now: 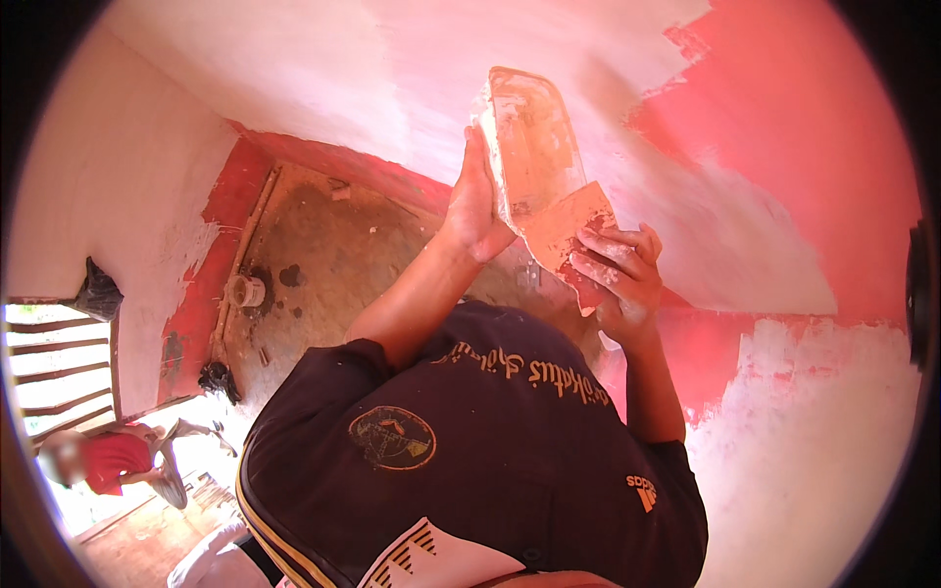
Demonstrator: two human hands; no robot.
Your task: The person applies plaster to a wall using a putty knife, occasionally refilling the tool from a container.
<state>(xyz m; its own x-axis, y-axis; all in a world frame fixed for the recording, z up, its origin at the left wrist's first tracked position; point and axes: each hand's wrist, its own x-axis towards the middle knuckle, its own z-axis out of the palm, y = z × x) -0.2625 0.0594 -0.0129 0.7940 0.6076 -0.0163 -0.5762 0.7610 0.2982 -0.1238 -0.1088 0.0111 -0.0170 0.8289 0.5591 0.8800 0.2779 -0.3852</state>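
Note:
My left hand is closed round the side of a rectangular tray with rounded corners, held up and tilted in front of the wall. White paste is smeared along the tray's left rim. In my right hand is a flat spreader blade, gripped with the fingers across its face. The blade lies against the tray's near end, and its other side is hidden. White residue coats the right fingers.
Ahead and to the right is a wall part pink-red, part coated white. A bucket stands on the stained floor at left. Beyond it are black bags, a barred opening and a person in red.

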